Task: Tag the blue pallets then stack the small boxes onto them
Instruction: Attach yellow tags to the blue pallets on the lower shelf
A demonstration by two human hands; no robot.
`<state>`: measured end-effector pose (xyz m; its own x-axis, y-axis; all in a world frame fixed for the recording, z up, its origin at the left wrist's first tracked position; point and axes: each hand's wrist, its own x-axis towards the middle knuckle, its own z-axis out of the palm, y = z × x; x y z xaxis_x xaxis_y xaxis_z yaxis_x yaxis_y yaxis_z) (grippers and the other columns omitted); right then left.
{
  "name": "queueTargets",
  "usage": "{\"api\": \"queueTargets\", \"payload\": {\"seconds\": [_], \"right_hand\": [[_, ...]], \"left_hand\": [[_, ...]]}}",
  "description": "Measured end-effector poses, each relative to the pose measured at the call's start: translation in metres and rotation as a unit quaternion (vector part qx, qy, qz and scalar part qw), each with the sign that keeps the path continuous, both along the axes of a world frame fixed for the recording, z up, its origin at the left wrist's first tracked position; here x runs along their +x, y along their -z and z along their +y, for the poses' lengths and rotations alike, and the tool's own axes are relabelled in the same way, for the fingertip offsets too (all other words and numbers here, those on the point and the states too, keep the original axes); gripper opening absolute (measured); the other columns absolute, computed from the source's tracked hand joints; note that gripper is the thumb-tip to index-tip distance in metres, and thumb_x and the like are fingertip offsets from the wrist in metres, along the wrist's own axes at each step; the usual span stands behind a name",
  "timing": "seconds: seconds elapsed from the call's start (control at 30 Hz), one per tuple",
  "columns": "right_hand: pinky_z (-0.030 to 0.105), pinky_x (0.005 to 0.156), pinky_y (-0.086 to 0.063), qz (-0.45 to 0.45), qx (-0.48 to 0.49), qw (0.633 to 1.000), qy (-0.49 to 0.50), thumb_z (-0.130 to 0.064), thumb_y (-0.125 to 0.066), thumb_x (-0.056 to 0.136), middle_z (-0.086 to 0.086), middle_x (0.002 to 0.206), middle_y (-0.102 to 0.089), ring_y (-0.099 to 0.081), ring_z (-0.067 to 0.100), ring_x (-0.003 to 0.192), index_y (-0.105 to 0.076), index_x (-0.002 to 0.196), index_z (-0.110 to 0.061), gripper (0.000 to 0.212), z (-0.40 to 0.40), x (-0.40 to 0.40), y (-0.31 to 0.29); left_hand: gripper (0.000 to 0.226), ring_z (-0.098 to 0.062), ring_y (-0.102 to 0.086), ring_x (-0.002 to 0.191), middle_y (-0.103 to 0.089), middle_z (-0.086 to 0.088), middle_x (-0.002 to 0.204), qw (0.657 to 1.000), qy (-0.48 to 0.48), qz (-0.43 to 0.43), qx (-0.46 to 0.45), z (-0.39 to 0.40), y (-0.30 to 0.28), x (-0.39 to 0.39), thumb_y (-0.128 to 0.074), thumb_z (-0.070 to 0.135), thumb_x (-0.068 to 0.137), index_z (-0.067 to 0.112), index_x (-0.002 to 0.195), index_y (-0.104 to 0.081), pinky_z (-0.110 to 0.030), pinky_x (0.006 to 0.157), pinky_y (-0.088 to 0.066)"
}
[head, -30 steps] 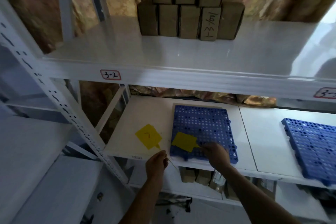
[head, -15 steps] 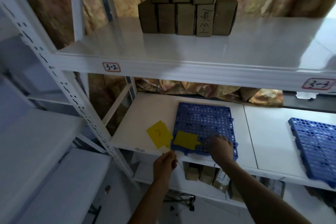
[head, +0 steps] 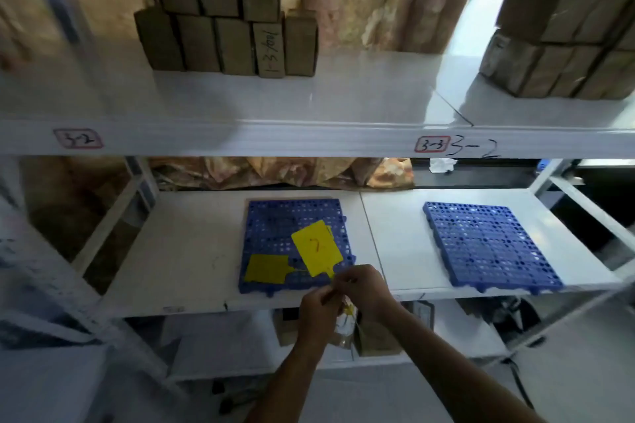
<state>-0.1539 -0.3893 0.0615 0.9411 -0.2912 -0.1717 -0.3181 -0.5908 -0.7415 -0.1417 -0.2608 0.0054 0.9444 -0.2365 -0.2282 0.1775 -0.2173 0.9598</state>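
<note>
Two blue perforated pallets lie on the middle shelf: the left pallet (head: 275,227) and the right pallet (head: 488,244). A blank yellow tag (head: 266,268) lies on the left pallet's front corner. A second yellow tag marked "7" (head: 316,247) is held up over that pallet by its stem and string. My left hand (head: 318,306) and my right hand (head: 364,288) meet at the tag's stem, both pinching it in front of the shelf edge. Small brown boxes (head: 223,31) are stacked on the upper shelf, with another stack (head: 563,45) at the right.
The white shelf (head: 185,251) carries labels "3-2" (head: 78,138) and "3-3" (head: 432,143) on the upper beam. More boxes and a bag sit on the lower shelf under my hands. A slanted upright post (head: 51,285) stands at the left.
My right hand left the blank tag on the left pallet and came to the "7" tag. My left hand carried that tag rightward over the pallet. The view shifted right.
</note>
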Motion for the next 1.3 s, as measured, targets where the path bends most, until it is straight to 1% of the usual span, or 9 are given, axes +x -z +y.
{"api": "queueTargets", "payload": {"seconds": [0.1, 0.2, 0.33, 0.4, 0.5, 0.67, 1.03, 1.17, 1.3], "right_hand": [[0.022, 0.062, -0.042, 0.019, -0.077, 0.995, 0.052, -0.032, -0.073, 0.092, -0.005, 0.081, -0.078, -0.066, 0.005, 0.074, -0.084, 0.090, -0.023, 0.014, -0.049, -0.028, -0.006], [0.019, 0.066, -0.043, 0.018, -0.130, 0.987, 0.089, -0.035, -0.072, 0.094, -0.009, 0.094, -0.081, -0.070, 0.005, 0.080, -0.084, 0.096, -0.025, 0.016, -0.108, -0.058, -0.014], [0.016, 0.060, -0.042, 0.021, -0.137, 0.983, 0.117, -0.033, -0.075, 0.091, -0.027, 0.068, -0.067, -0.056, -0.016, 0.061, -0.079, 0.076, -0.035, 0.016, -0.183, -0.103, -0.014], [0.020, 0.058, -0.042, 0.020, -0.151, 0.982, 0.111, -0.036, -0.075, 0.091, -0.031, 0.057, -0.061, -0.056, -0.014, 0.057, -0.065, 0.059, -0.042, 0.034, -0.219, -0.118, -0.013], [0.018, 0.058, -0.041, 0.021, -0.182, 0.979, 0.093, -0.037, -0.074, 0.093, -0.018, 0.060, -0.061, -0.059, -0.003, 0.062, -0.074, 0.069, -0.031, 0.025, -0.279, -0.135, -0.008], [0.033, 0.071, -0.052, 0.012, -0.178, 0.983, 0.045, -0.034, -0.075, 0.093, -0.002, 0.085, -0.075, -0.070, 0.014, 0.080, -0.081, 0.086, -0.020, 0.017, -0.370, -0.148, 0.005], [0.031, 0.069, -0.052, 0.010, -0.193, 0.981, -0.019, -0.027, -0.075, 0.094, 0.002, 0.091, -0.078, -0.069, 0.015, 0.070, -0.084, 0.091, -0.016, 0.014, -0.492, -0.127, 0.038], [0.036, 0.078, -0.057, -0.014, -0.193, 0.979, -0.065, -0.028, -0.077, 0.093, 0.003, 0.099, -0.079, -0.073, 0.022, 0.087, -0.085, 0.098, -0.014, 0.016, -0.499, -0.106, 0.046], [0.040, 0.089, -0.053, -0.054, -0.256, 0.965, 0.004, -0.039, -0.079, 0.088, 0.002, 0.108, -0.076, -0.066, 0.026, 0.105, -0.083, 0.106, -0.018, 0.027, -0.502, -0.105, 0.058]], "left_hand": [[0.016, -0.019, -0.065, 0.073, -0.071, -0.002, 0.073, 0.995, 0.103, 0.011, -0.014, -0.048, -0.014, -0.016, -0.066, 0.019, 0.091, 0.022, 0.078, -0.075, -0.036, 0.072, -0.052], [0.017, -0.028, -0.072, 0.099, -0.077, -0.010, 0.104, 0.992, 0.067, 0.087, -0.056, -0.100, -0.027, -0.028, -0.066, 0.018, 0.095, 0.011, 0.107, -0.076, -0.043, 0.091, -0.058], [0.013, -0.026, -0.073, 0.083, -0.075, -0.009, 0.093, 0.966, -0.010, 0.206, -0.158, -0.158, -0.038, -0.042, -0.069, 0.029, 0.096, 0.016, 0.095, -0.069, -0.027, 0.061, -0.061], [0.015, -0.024, -0.070, 0.078, -0.072, -0.010, 0.090, 0.954, -0.032, 0.239, -0.178, -0.190, -0.039, -0.044, -0.070, 0.028, 0.096, 0.014, 0.093, -0.066, -0.026, 0.056, -0.061], [0.015, -0.024, -0.066, 0.072, -0.069, -0.014, 0.087, 0.950, -0.045, 0.238, -0.196, -0.244, -0.032, -0.054, -0.068, 0.022, 0.098, 0.009, 0.091, -0.064, -0.024, 0.050, -0.059], [0.020, -0.035, -0.066, 0.092, -0.070, -0.022, 0.097, 0.953, -0.062, 0.247, -0.161, -0.325, -0.021, -0.075, -0.054, 0.017, 0.101, 0.006, 0.092, -0.068, -0.049, 0.089, -0.056], [0.017, -0.021, -0.051, 0.059, -0.057, -0.021, 0.086, 0.965, -0.115, 0.221, -0.076, -0.401, -0.003, -0.098, -0.046, 0.006, 0.105, -0.004, 0.106, -0.059, -0.020, 0.041, -0.046], [0.017, -0.021, -0.057, 0.061, -0.067, -0.014, 0.085, 0.976, -0.148, 0.159, -0.015, -0.393, 0.015, -0.093, -0.053, 0.011, 0.102, 0.004, 0.094, -0.066, -0.028, 0.052, -0.049], [0.009, -0.028, -0.066, 0.091, -0.070, -0.004, 0.099, 0.974, -0.178, 0.005, 0.138, -0.388, 0.027, -0.087, -0.062, 0.017, 0.094, 0.019, 0.096, -0.071, -0.043, 0.083, -0.057]]}}
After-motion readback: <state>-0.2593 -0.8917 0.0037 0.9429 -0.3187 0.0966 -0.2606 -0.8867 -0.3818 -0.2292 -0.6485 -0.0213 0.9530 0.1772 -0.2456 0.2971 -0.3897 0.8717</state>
